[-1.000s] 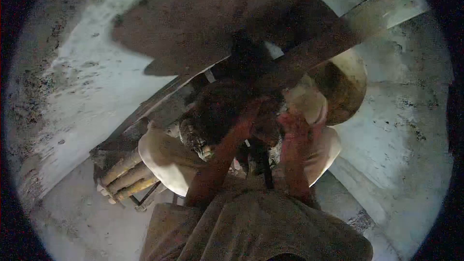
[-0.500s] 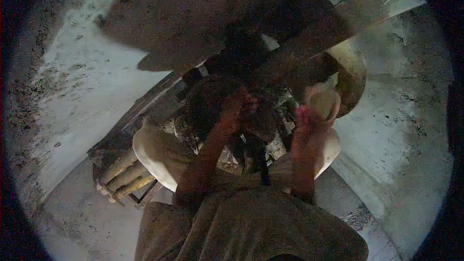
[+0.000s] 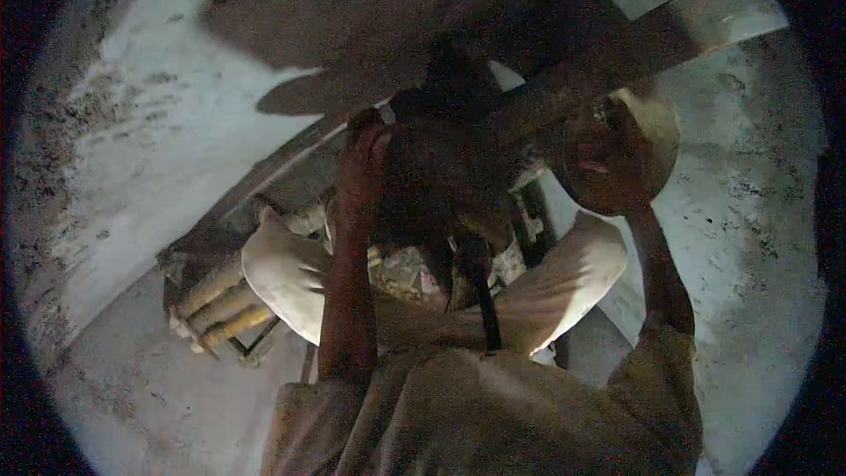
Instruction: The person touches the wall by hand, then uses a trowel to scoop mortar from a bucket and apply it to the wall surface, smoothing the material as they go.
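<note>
Hands now well apart, dark mass (image 3: pixel 423 181) between them. Left hand (image 3: pixel 366 148) shifted outward; right hand (image 3: pixel 608 159) moved from the lap to the round bowl (image 3: pixel 656 119).

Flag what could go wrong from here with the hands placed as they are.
The bare right hand is in or over a round, brownish basin with a pale inner side; pressing its rim might tip it, though its support is unclear.

The bare left hand is raised beside a dark, bulky form in dim light, so it could misjudge contact.

A dark, narrow, bar-like piece lies between the beige trouser legs and might snag the cloth.
</note>
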`<action>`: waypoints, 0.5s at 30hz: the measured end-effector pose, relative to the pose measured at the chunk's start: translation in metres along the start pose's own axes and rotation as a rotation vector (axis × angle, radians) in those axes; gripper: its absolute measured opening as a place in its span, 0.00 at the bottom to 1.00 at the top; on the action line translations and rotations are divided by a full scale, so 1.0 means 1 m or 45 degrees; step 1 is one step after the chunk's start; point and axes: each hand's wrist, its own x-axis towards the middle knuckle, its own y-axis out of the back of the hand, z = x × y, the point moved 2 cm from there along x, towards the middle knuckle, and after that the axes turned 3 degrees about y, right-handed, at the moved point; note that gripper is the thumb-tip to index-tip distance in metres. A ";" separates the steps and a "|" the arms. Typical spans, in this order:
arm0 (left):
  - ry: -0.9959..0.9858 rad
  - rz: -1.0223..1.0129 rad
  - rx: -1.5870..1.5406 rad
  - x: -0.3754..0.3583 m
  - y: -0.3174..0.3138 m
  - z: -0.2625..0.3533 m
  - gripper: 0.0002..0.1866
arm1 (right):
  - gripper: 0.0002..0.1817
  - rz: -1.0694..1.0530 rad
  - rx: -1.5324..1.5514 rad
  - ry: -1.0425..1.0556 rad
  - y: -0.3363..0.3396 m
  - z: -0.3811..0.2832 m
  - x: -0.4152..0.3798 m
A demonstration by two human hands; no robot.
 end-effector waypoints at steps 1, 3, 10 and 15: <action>0.043 -0.036 -0.089 -0.007 0.000 -0.008 0.23 | 0.17 -0.021 -0.244 0.056 -0.029 -0.006 -0.011; 0.411 -0.287 -0.329 -0.008 0.002 -0.021 0.24 | 0.17 -0.079 -0.582 0.165 -0.093 0.005 -0.036; 0.997 0.265 -0.500 -0.037 0.007 -0.076 0.30 | 0.18 -0.143 -0.963 0.245 -0.231 0.042 -0.061; 0.028 0.460 0.121 -0.053 0.000 -0.098 0.33 | 0.19 0.216 -0.827 0.183 -0.259 0.045 -0.042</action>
